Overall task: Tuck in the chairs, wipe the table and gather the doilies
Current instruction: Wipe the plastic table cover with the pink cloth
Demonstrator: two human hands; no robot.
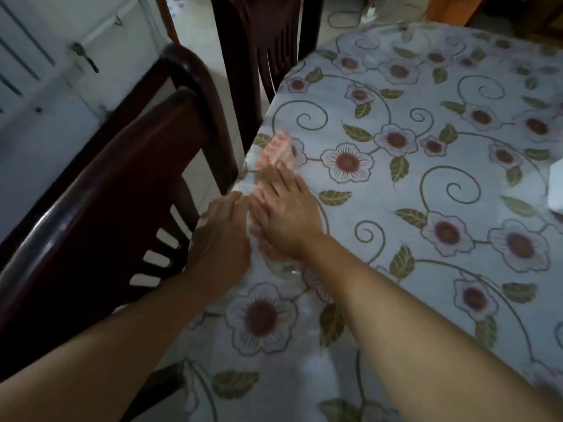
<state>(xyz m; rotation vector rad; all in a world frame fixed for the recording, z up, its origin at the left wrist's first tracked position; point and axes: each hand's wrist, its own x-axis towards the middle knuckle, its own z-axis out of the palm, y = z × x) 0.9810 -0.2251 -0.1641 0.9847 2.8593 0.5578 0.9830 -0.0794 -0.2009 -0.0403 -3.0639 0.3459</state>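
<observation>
1. Head view: the right hand (286,214) lies flat, fingers straight and spread, pressing a pink-and-white cloth (278,147) onto the table (426,184) near its left edge. The cloth is motion-blurred, so whether it is a wiping rag or a doily cannot be told.
2. The left hand (219,242) sits just beside the right at the table's edge, fingers extended and relaxed; it grips nothing that shows, and its fingertips reach the cloth's near end.
3. The table carries a pale floral tablecloth (396,141) with red-centred flowers and green leaves.
4. A dark wooden chair (122,178) stands close against the table's left side, its curved backrest beside the left forearm. A second dark chair (259,41) stands farther along the same side.
5. A white object (556,184) is cut off at the right border.
</observation>
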